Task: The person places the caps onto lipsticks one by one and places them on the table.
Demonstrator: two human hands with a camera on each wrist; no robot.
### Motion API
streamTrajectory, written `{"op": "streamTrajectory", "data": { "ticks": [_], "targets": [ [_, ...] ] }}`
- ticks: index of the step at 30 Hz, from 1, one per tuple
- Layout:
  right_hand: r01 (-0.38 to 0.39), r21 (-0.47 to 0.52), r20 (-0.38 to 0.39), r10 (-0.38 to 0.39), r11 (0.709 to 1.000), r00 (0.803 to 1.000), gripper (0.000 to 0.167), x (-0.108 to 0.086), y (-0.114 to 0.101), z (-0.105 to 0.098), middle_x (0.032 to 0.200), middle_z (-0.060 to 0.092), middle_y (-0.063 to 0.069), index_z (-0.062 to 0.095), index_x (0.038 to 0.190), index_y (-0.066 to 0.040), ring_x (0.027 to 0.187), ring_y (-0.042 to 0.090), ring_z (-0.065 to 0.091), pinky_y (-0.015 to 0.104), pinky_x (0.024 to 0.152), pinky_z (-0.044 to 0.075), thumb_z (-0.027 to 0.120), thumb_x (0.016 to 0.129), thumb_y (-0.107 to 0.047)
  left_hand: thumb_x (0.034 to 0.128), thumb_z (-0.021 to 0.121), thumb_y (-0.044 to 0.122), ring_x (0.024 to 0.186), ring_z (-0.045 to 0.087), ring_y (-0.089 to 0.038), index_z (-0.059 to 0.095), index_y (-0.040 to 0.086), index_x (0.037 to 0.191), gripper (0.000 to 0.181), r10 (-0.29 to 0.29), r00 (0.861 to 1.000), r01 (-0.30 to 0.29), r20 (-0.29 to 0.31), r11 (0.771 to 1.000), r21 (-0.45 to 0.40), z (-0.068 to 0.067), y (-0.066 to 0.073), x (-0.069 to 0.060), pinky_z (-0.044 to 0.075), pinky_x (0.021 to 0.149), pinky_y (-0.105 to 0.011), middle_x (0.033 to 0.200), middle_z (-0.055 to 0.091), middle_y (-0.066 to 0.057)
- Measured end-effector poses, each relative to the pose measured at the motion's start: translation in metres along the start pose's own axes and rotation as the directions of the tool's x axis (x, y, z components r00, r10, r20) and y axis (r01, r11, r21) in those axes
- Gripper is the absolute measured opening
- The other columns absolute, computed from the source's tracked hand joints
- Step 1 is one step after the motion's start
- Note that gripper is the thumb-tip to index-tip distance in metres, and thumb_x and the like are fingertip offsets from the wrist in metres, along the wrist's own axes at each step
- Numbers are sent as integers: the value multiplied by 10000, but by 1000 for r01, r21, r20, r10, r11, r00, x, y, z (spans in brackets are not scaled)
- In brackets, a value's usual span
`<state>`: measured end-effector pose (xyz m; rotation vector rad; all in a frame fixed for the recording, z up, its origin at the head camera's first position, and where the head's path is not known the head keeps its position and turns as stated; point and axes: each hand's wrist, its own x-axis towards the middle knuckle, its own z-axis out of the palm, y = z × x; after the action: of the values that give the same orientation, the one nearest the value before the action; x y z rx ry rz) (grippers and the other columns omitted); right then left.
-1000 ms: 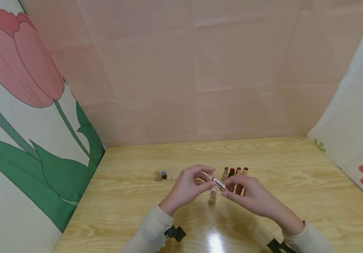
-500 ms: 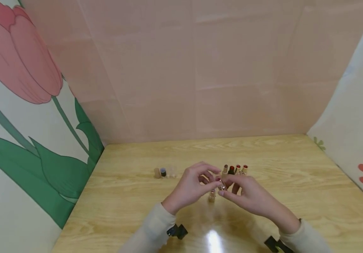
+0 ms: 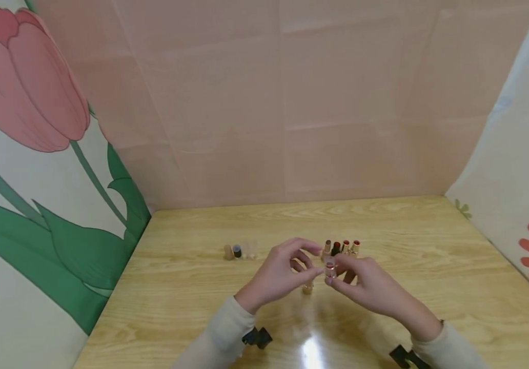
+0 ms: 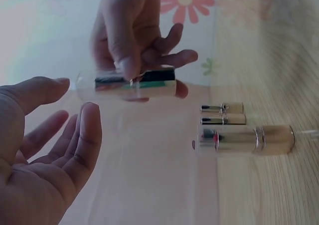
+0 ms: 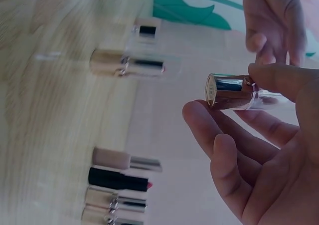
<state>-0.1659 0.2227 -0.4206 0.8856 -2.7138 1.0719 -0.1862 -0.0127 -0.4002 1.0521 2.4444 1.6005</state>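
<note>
I have the right hand [image 3: 367, 283] pinching a shiny gold, clear-capped lipstick tube [image 5: 227, 91] between both hands; the left hand [image 3: 275, 270], fingers parted, holds nothing. Capping looks finished, I judge; next calls for lowering it beside the upright gold-based, clear-capped lipstick [image 5: 107, 64] below.

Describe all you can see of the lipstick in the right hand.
The lipstick has a shiny, gold-toned, metallic-looking body and a clear end resembling a plastic cap. Held off the table, roughly upright, clear end up, it is pinched by the right hand; the left hand nearby appears not to touch it.
</note>
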Motion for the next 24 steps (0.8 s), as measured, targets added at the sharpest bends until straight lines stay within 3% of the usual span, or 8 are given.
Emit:
{"op": "streamTrajectory", "data": {
  "ticks": [7,18,24],
  "targets": [
    [-74,-35,17,75,997,997,128,-5,16,-1,872,700,-127,623,1012,-196,701,-1,635,224,594,528,710,943,-261,931,735,242,888,627,-17,662,212,1197,278,-90,996,90,4,995,50,-12,-15,-10,562,743,-220,1167,633,107],
    [-137,-69,45,140,988,989,121,-5,37,10,806,637,-92,642,939,-186,628,34,563,223,539,484,750,894,-218,945,718,235,863,607,-38,661,211,1221,282,-198,979,192,39,974,123,-25,-37,-25,545,722,-208,1139,626,42],
    [-158,-91,43,162,983,986,136,-3,49,19,810,623,-91,650,904,-184,652,29,537,225,572,477,777,856,-178,927,738,207,830,599,-44,648,150,1242,332,-252,966,241,60,959,148,-24,-48,-28,539,685,-202,1154,621,-12]
  ]
}}
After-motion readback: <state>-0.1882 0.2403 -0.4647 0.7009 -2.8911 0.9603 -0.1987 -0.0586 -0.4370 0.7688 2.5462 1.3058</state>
